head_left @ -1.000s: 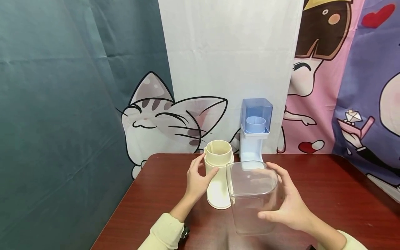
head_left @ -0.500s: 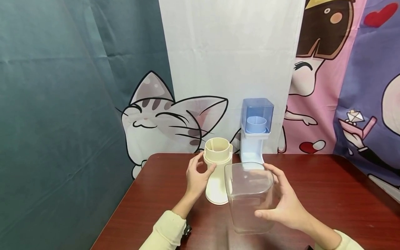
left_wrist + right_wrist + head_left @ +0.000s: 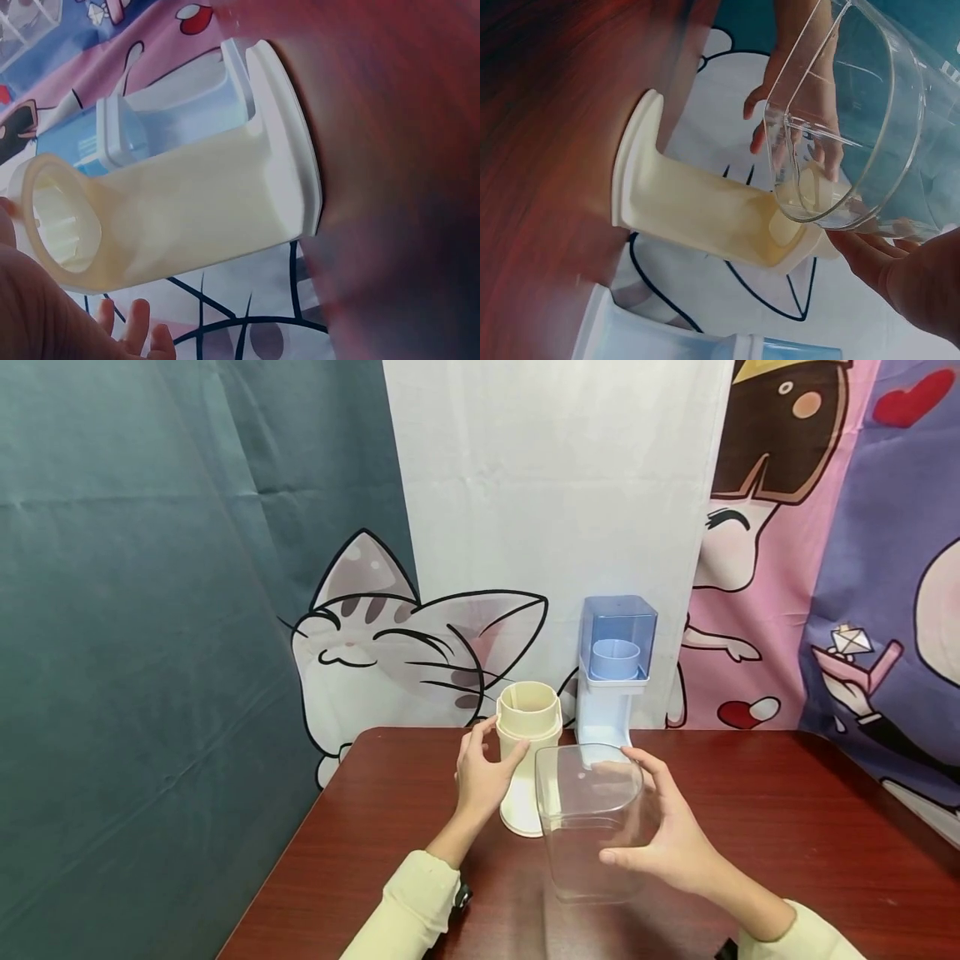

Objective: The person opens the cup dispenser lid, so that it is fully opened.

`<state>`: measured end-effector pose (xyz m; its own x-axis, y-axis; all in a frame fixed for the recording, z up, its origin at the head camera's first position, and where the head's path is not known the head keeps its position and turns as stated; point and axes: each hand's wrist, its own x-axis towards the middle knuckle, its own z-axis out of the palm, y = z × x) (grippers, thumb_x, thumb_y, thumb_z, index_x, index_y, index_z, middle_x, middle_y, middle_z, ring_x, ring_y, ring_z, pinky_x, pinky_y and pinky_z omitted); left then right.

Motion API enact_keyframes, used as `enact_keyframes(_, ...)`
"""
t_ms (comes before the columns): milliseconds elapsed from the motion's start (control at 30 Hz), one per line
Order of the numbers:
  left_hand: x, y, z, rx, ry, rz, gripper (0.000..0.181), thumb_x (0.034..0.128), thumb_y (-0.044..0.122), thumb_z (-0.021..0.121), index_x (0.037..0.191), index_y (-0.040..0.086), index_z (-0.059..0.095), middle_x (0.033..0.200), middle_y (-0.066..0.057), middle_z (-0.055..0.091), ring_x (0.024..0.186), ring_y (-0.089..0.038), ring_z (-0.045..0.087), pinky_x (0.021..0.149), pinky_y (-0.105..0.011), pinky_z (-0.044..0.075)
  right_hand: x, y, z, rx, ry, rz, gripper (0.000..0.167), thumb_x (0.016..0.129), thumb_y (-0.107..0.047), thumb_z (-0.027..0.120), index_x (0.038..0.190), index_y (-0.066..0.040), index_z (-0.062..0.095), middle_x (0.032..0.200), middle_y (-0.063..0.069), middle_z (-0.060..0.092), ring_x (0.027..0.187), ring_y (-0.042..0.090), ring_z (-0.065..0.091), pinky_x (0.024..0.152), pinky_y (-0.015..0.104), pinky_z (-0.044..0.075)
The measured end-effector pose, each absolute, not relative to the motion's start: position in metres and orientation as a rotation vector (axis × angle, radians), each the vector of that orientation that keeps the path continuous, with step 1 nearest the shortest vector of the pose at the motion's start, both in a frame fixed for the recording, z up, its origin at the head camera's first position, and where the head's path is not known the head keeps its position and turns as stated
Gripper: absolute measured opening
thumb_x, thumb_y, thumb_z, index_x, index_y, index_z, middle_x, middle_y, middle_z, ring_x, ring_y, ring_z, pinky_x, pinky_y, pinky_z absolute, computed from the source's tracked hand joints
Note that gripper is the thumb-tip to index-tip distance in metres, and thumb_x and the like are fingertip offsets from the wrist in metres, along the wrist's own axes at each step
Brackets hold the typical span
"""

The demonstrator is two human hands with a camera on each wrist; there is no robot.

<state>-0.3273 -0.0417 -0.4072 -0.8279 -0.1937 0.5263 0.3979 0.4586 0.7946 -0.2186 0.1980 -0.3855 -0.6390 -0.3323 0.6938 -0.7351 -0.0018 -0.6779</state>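
Note:
A cream stand (image 3: 527,777) with a round ring-shaped top stands upright on the table in the head view. My left hand (image 3: 483,781) grips it just below the ring, thumb in front and fingers at the left side. In the left wrist view the stand (image 3: 187,202) shows its hollow ring and flat foot. My right hand (image 3: 678,843) holds a clear container (image 3: 588,852) by its right side, in front and to the right of the stand. The right wrist view shows the clear container (image 3: 870,112) overlapping the stand's top (image 3: 787,225).
Behind the clear container, near the table's back edge, stands a light blue dispenser (image 3: 603,714) with a translucent blue cover (image 3: 618,618). The reddish-brown table (image 3: 360,860) reaches a printed cloth backdrop (image 3: 547,510) with cartoon figures.
The cream stand has moved back on the table, first slightly left and then right, with my left hand. My right hand has carried the clear container slightly left and up in the view.

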Motion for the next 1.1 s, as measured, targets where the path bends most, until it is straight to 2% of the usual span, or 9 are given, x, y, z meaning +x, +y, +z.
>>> enact_keyframes(200,-0.341,-0.042,-0.404,-0.108,-2.208,-1.316,0.065,0.0747,0.068,0.072,0.131,0.038,0.058,0.123,0.001,0.061,0.108,-0.023,0.058,0.084,-0.055,0.041,-0.230,0.194,-0.396,0.941,-2.066,1.590,0.114,0.058,0.006,0.091,0.148,-0.004,0.023,0.136,0.003,0.054,0.109,0.014,0.060,0.085,0.024,0.052)
enact_keyframes(333,-0.352,-0.041,-0.401,-0.065,-2.266,-1.311,0.068,0.0739,0.072,0.069,0.133,0.041,0.055,0.123,0.003,0.059,0.112,-0.024,0.057,0.086,-0.056,0.039,-0.241,0.189,-0.404,0.959,-2.065,1.588,0.109,0.061,0.002,0.092,0.146,-0.004,0.023,0.136,0.009,0.054,0.101,0.015,0.063,0.081,0.026,0.053)
enact_keyframes(433,-0.359,-0.041,-0.401,-0.031,-2.305,-1.295,0.070,0.0736,0.075,0.067,0.134,0.043,0.054,0.122,0.004,0.059,0.115,-0.024,0.056,0.088,-0.057,0.038,-0.247,0.186,-0.410,0.994,-2.056,1.607,0.107,0.062,0.001,0.092,0.144,-0.003,0.023,0.137,0.012,0.053,0.086,0.015,0.066,0.074,0.029,0.055)
enact_keyframes(467,-0.362,-0.041,-0.401,-0.022,-2.314,-1.289,0.070,0.0735,0.075,0.067,0.134,0.043,0.054,0.123,0.003,0.059,0.115,-0.025,0.055,0.089,-0.057,0.038,-0.249,0.185,-0.412,0.978,-2.071,1.592,0.106,0.062,-0.002,0.093,0.143,-0.003,0.024,0.137,0.011,0.054,0.091,0.015,0.065,0.077,0.028,0.054)
enact_keyframes(633,-0.375,-0.040,-0.401,0.005,-2.334,-1.272,0.071,0.0737,0.076,0.065,0.135,0.042,0.053,0.124,0.002,0.059,0.114,-0.028,0.055,0.089,-0.057,0.039,-0.254,0.181,-0.418,0.901,-2.125,1.540,0.104,0.061,-0.010,0.095,0.140,-0.007,0.028,0.135,0.006,0.056,0.093,0.011,0.063,0.085,0.024,0.048)
enact_keyframes(667,-0.378,-0.040,-0.401,0.007,-2.336,-1.265,0.071,0.0738,0.076,0.065,0.135,0.042,0.053,0.124,0.002,0.059,0.114,-0.029,0.055,0.088,-0.057,0.039,-0.252,0.179,-0.415,0.880,-2.138,1.518,0.103,0.061,-0.010,0.095,0.139,-0.006,0.029,0.135,0.006,0.057,0.097,0.011,0.061,0.086,0.023,0.046)
enact_keyframes(833,-0.395,-0.041,-0.402,0.016,-2.345,-1.249,0.070,0.0751,0.076,0.062,0.137,0.046,0.050,0.124,0.003,0.058,0.114,-0.029,0.052,0.087,-0.056,0.039,-0.243,0.169,-0.397,0.872,-2.162,1.494,0.096,0.061,-0.002,0.093,0.135,0.002,0.031,0.132,0.018,0.058,0.093,0.009,0.060,0.083,0.025,0.046)
enact_keyframes(900,-0.400,-0.042,-0.403,0.019,-2.346,-1.261,0.070,0.0754,0.077,0.062,0.137,0.048,0.049,0.125,0.001,0.058,0.115,-0.029,0.051,0.088,-0.058,0.039,-0.244,0.166,-0.396,0.870,-2.176,1.481,0.095,0.060,-0.002,0.093,0.133,0.004,0.032,0.131,0.021,0.058,0.098,0.007,0.059,0.084,0.026,0.047)
enact_keyframes(1100,-0.411,-0.039,-0.403,0.010,-2.352,-1.323,0.071,0.0757,0.078,0.060,0.139,0.049,0.047,0.130,-0.003,0.058,0.118,-0.032,0.051,0.090,-0.060,0.037,-0.265,0.170,-0.420,0.804,-2.215,1.447,0.099,0.059,-0.011,0.096,0.136,-0.008,0.034,0.133,0.007,0.059,0.115,0.009,0.054,0.091,0.028,0.044)
